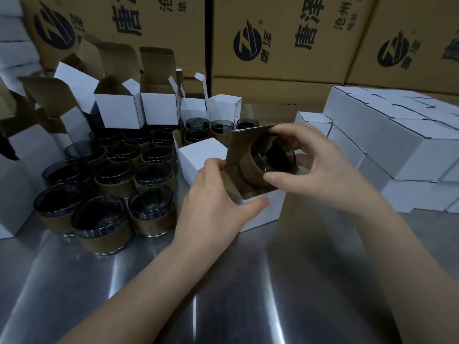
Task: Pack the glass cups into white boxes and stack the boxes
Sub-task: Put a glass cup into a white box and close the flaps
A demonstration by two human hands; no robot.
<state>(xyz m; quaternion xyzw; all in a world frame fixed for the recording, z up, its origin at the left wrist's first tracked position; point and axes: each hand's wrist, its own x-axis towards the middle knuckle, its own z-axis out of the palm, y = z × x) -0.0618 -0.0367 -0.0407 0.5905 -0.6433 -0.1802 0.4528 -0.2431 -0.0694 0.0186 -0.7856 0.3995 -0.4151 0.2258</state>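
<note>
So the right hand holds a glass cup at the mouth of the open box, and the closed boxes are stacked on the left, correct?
Not quite: the head view shows the closed boxes stacked on the right. The right hand does hold the glass cup at the mouth of the open box.

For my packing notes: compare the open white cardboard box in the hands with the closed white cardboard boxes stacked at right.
The open white cardboard box has its lid flap raised, brown inside showing; the closed white cardboard boxes are shut. The left hand holds the open box while the right hand holds a dark glass cup with a brown sleeve at its mouth; the closed boxes lie stacked, untouched. Both are white outside.
</note>
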